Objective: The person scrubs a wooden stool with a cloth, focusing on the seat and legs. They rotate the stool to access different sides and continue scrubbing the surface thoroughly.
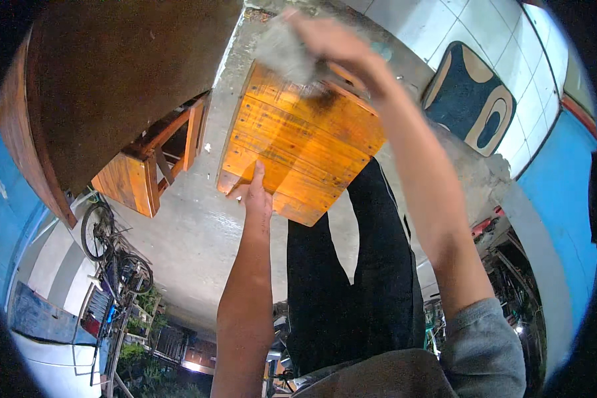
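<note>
An orange wooden slatted stool top (298, 139) stands on the concrete floor in front of me. My left hand (255, 192) grips its near left edge, thumb lying on the top surface. My right hand (331, 43) reaches over the far edge and presses a grey cloth (284, 50) against the far part of the wood. The cloth is blurred. My black trousers show under the stool's right side.
A second wooden stool (149, 166) stands to the left, partly under a large dark brown table (113, 79). A dark blue and tan doormat (467, 99) lies on white tiles at the upper right. A bicycle (109, 252) leans at the lower left. Blue walls flank both sides.
</note>
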